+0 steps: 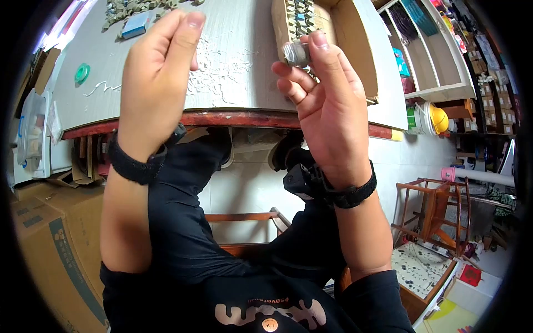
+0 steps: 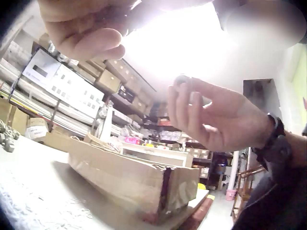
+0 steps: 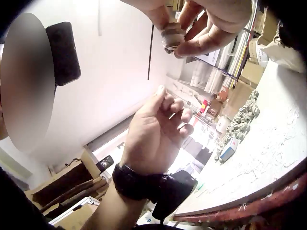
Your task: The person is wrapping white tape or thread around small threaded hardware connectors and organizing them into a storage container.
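My right hand [image 1: 336, 94] pinches a small grey cylindrical fitting [image 1: 297, 54] between thumb and fingers, above the table's front part. Whitish, ringed wrapping shows around the fitting [image 3: 172, 37] in the right wrist view. My left hand [image 1: 155, 83] is raised to the left of it, apart from the fitting. Its fingers are curled with the thumb tip against the index finger, and nothing shows between them in the right wrist view. Beneath the hands, white stringy scraps [image 1: 222, 75] are strewn over the table [image 1: 72, 105].
An open cardboard box [image 1: 355, 44] on the table's right holds rows of fittings [image 1: 300, 14]. At the back left lie a pile of similar fittings [image 1: 119, 12] and a small blue box [image 1: 136, 25]. A green spool [image 1: 82, 73] lies at left. A large carton [image 1: 61, 250] stands beside the person.
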Action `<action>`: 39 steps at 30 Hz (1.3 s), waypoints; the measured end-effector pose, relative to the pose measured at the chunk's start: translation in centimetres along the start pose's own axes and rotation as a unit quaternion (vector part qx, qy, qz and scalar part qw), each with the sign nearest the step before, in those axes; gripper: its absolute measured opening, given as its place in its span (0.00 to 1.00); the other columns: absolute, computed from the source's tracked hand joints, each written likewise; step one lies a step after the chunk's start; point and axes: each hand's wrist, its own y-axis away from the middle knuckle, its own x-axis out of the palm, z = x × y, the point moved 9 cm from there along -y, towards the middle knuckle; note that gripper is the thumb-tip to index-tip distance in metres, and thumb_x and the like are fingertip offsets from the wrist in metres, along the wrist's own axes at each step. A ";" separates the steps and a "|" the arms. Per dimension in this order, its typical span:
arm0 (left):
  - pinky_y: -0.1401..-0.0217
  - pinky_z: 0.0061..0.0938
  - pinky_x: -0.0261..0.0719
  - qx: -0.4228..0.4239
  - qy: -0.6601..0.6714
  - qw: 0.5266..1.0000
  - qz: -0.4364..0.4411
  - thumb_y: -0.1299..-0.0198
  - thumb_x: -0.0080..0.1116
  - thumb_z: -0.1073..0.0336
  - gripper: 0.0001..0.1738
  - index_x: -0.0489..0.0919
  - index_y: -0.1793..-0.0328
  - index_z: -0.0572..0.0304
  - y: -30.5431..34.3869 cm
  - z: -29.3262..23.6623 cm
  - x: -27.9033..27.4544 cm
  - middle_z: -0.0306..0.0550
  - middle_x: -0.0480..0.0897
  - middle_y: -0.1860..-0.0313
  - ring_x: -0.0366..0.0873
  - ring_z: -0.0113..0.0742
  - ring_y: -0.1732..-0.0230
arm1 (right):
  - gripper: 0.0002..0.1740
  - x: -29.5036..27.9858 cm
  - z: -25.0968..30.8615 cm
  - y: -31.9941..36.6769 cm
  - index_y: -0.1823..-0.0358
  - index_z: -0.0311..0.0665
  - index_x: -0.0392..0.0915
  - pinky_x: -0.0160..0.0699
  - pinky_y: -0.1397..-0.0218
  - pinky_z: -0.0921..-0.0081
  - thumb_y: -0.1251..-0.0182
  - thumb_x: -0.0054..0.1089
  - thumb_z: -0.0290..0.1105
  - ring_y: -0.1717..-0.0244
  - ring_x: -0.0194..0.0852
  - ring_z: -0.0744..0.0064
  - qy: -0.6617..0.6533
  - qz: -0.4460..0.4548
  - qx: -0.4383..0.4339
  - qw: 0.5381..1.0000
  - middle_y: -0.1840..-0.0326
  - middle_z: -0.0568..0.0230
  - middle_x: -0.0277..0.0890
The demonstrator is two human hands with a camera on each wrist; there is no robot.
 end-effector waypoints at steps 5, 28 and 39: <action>0.58 0.15 0.71 0.071 -0.048 0.995 -0.046 0.36 0.60 0.71 0.13 0.80 0.45 0.61 -0.1 -2.4 0.5 0.40 0.81 0.54 0.76 0.24 0.55 | 0.15 0.3 0.0 0.0 0.56 0.34 0.75 0.83 0.55 0.80 0.32 0.64 0.39 0.58 0.82 0.73 0.044 -0.001 -0.028 0.999 0.60 0.63 0.79; 0.75 0.10 0.60 0.003 -0.073 0.996 -0.046 0.45 0.60 0.78 0.03 0.78 0.66 0.63 1.8 -3.7 2.3 0.27 0.73 0.76 0.65 0.10 0.76 | 0.13 2.7 -0.5 0.9 0.52 0.30 0.73 0.79 0.52 0.84 0.33 0.64 0.28 0.55 0.79 0.78 0.131 0.028 -0.075 0.988 0.57 0.59 0.80; 0.68 0.12 0.72 -0.055 0.064 0.996 -0.021 0.41 0.57 0.78 0.04 0.76 0.60 0.65 2.0 -2.8 2.1 0.34 0.78 0.68 0.74 0.16 0.70 | 0.17 3.2 -0.9 0.8 0.44 0.29 0.75 0.79 0.50 0.84 0.32 0.62 0.27 0.54 0.78 0.81 0.053 0.097 -0.020 0.994 0.54 0.60 0.81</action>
